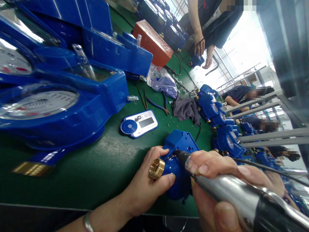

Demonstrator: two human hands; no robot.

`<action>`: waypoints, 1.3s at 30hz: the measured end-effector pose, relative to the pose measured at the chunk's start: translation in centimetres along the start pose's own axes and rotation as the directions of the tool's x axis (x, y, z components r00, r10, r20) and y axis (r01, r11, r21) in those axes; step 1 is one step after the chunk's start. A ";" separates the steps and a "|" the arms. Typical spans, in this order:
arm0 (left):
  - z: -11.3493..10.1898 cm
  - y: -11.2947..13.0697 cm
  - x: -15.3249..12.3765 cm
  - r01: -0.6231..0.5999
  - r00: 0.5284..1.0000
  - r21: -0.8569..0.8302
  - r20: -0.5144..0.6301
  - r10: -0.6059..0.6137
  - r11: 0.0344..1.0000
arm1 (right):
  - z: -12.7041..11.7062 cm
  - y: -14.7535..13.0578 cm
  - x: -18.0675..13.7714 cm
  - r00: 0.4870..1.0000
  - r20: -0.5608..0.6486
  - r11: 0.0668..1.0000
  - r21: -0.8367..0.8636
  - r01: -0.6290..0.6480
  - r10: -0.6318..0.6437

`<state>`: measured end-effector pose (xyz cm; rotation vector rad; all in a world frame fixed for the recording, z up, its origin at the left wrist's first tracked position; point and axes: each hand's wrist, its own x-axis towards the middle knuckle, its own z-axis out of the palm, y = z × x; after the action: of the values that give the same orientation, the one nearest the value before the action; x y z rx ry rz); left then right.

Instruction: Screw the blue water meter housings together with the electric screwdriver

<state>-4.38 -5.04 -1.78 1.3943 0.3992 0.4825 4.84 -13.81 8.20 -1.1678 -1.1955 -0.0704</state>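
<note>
Left hand (147,183) clamps meter (177,161) steady on mat (96,167) — right hand (217,180) grips driver (231,193), tip seated at housing screw.

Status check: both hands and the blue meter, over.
Left hand grips blue water meter by its brass fitting. Right hand holds electric screwdriver, tip on meter housing. Nothing blocking.

The meter body (177,167) held near the front is glossy blue with a brass-gold threaded end (156,168), and the screwdriver (231,193) on it is silver with a black tip. The table mat (96,167) is dark green. Farther off lie a white-and-blue display cover (139,123), a grey rag (186,109) and an orange-red box (152,42).
</note>
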 end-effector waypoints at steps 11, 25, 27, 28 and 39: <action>0.1 0.8 -0.2 0.028 0.999 -0.002 -0.017 -0.028 1.000 | 0.4 0.2 -0.4 0.984 -0.179 1.000 -0.007 -0.024 0.022; 0.0 1.0 -0.2 0.031 0.999 0.023 0.008 -0.031 0.999 | 0.2 0.1 1.2 0.996 0.089 0.994 -0.099 0.041 -0.032; 0.0 0.6 -0.2 0.012 1.000 0.025 0.009 -0.013 1.000 | -0.2 0.0 1.2 0.992 0.129 0.998 -0.067 0.017 -0.008; 0.0 0.4 -0.2 0.001 1.000 0.028 0.007 -0.001 1.000 | -0.4 0.0 1.1 0.996 0.088 0.999 -0.052 -0.009 0.014; 0.0 0.4 -0.4 -0.002 1.000 0.059 0.005 0.002 0.998 | 0.1 0.6 0.2 0.990 -0.081 0.992 -0.054 0.115 -0.119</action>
<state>-4.78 -5.21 -1.42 1.4533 0.4110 0.4718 5.20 -13.36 7.94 -1.1260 -1.1920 -0.2370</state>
